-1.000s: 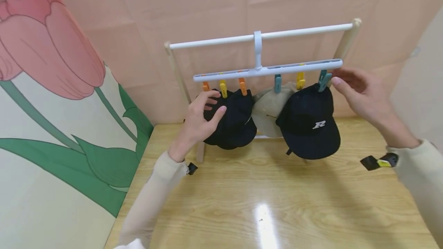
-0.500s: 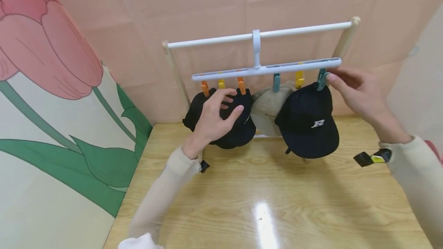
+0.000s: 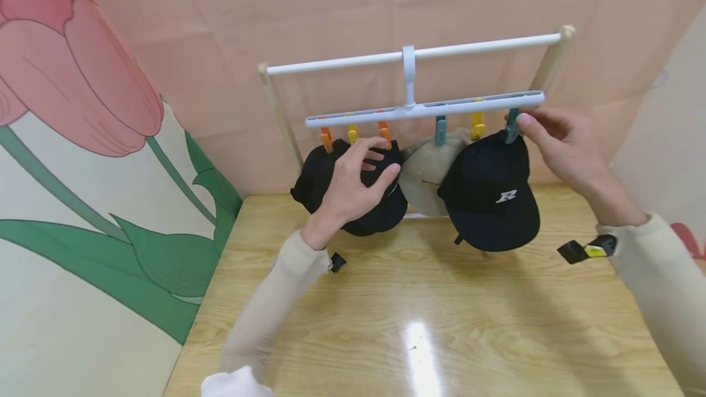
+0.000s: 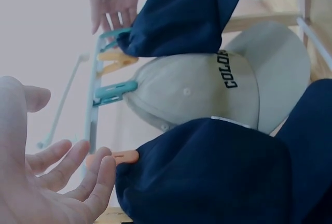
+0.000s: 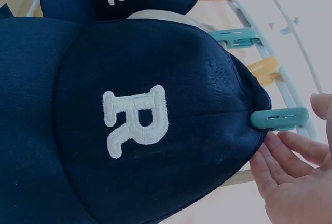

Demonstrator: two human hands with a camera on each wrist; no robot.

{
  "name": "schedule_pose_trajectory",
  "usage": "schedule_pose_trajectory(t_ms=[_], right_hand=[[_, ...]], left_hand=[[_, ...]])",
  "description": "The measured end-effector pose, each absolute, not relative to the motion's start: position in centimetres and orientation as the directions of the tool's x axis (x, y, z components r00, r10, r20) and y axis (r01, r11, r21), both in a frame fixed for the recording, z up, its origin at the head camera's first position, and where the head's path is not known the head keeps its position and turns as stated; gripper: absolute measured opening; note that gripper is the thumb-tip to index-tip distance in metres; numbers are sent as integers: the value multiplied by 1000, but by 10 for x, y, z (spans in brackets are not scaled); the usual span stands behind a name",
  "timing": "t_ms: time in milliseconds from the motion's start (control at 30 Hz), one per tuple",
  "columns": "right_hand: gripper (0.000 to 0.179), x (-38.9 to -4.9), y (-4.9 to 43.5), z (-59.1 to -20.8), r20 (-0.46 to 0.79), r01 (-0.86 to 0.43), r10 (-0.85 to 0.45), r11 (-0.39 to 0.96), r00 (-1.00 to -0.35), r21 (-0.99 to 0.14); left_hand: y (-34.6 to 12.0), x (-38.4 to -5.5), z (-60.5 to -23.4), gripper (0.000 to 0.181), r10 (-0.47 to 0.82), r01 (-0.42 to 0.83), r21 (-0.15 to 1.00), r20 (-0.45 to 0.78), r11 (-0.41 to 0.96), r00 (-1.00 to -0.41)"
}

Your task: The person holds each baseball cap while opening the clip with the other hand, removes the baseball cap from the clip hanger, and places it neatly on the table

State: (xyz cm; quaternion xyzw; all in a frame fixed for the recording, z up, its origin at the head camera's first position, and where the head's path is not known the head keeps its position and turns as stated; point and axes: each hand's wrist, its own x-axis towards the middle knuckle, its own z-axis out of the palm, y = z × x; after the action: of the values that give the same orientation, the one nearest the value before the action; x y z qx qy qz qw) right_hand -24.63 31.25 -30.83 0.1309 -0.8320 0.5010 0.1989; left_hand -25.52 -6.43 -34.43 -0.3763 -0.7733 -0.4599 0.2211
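Observation:
Dark caps and a beige cap [image 4: 192, 86] hang from clothes pegs on a pale-blue peg hanger [image 3: 474, 105]. At the right end, a dark cap [image 5: 197, 89] with a white R hangs from a teal peg [image 5: 280, 117]. My right hand [image 3: 565, 146] is beside this peg. In the right wrist view its fingers reach behind the peg and cap edge, with the thumb apart from the peg. My left hand [image 3: 355, 182], fingers loosely bent and holding nothing, is in front of the left dark caps [image 3: 386, 216]. An orange peg [image 4: 124, 156] is close to its fingertips.
The hanger hooks over the white rail [image 3: 342, 65] of a stand with wooden side posts [image 3: 281, 118]. Beneath is a wood-grain table [image 3: 331, 311]. A pink cloth [image 3: 309, 5] hangs behind, and a tulip-patterned panel [image 3: 110, 201] stands at left.
My left hand has moved right across the left dark caps. My right hand has shifted slightly left and stays by the end teal peg, which now hangs straighter.

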Motion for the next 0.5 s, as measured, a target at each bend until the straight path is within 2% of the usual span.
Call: schedule_pose_trajectory(t_ms=[500], right_hand=[[34,-251,307,-306,509,-502,-96,396,-855,-769]], left_hand=[[-37,-260,-346,44,416,793,560,679,241,-605]])
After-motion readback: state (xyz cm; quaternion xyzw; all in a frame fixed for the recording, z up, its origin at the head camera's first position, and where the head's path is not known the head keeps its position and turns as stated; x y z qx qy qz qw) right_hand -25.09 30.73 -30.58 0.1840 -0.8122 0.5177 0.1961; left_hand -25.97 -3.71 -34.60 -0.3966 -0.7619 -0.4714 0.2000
